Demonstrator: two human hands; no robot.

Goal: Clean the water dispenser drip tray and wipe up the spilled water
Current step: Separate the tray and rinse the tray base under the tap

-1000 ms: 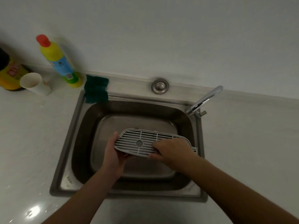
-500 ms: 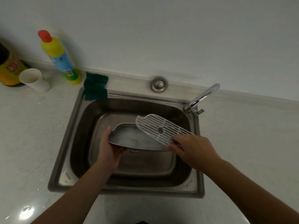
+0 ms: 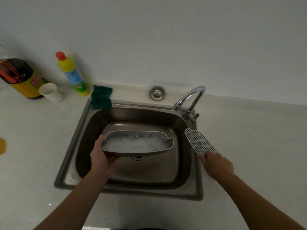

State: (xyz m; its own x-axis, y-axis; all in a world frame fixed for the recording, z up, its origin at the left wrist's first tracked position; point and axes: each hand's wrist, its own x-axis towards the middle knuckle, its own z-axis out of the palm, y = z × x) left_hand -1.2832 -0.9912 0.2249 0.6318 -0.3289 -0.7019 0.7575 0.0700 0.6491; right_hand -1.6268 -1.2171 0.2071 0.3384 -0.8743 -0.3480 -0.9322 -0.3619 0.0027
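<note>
My left hand (image 3: 99,156) grips the left end of the grey drip tray (image 3: 137,151), held level over the steel sink (image 3: 71,163). Pale liquid or foam lies in the tray's basin. Its slotted white grille (image 3: 198,141) is off the tray, out over the sink's right rim, and my right hand (image 3: 216,165) holds it by its near end. Whether the grille touches the rim or counter, I cannot tell. A green sponge (image 3: 101,98) lies on the sink's back left corner.
The chrome tap (image 3: 189,100) curves over the back right corner, near the grille. A round metal fitting (image 3: 157,93) sits behind the sink. On the left counter stand a yellow cleaner bottle (image 3: 71,73), a white paper cup (image 3: 50,92) and a large yellow bottle (image 3: 21,78).
My right hand lifted the grille off the tray and carried it right, to the sink's right rim. The open tray stayed in my left hand over the sink.
</note>
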